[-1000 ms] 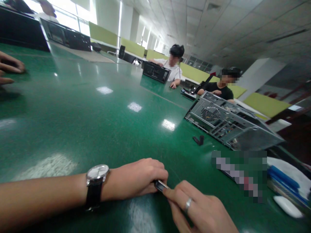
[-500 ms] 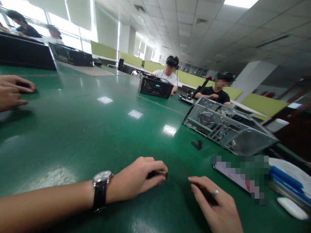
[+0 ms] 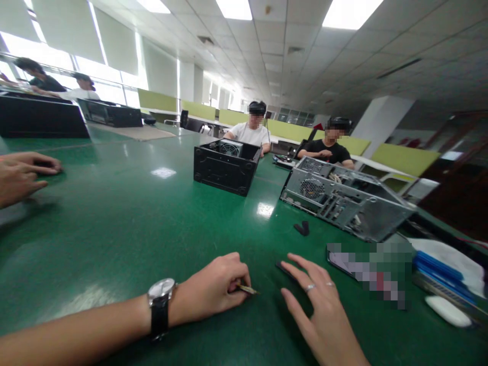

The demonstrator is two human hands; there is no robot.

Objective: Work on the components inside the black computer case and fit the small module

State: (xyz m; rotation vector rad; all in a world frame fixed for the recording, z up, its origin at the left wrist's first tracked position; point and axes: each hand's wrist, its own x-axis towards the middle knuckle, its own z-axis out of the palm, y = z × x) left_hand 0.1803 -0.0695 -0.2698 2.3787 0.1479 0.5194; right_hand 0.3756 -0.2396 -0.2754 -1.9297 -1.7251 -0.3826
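My left hand [image 3: 217,282], with a watch [image 3: 160,300] on its wrist, is closed just above the green tabletop. Its fingers pinch a small thin strip [image 3: 247,289] with a yellowish edge, mostly hidden in the hand. To its right, my right hand [image 3: 318,300] is spread, thumb and fingers apart, with rings on it. A small dark flat piece [image 3: 282,266] shows beside its fingers; whether they touch it I cannot tell. Two small black pieces [image 3: 302,228] lie on the table beyond the hands.
An open metal computer case [image 3: 345,198] lies at right. A black case [image 3: 224,170] stands before a person in white [image 3: 251,134]. At right are a blurred phone [image 3: 343,263], a blue item [image 3: 438,267] and a white mouse-like object [image 3: 448,311]. Another person's hands [image 3: 26,175] rest at left.
My right hand has opened wider, and the dark piece now shows by its fingers. The strip in my left hand has turned. The far black case has been turned and sits nearer.
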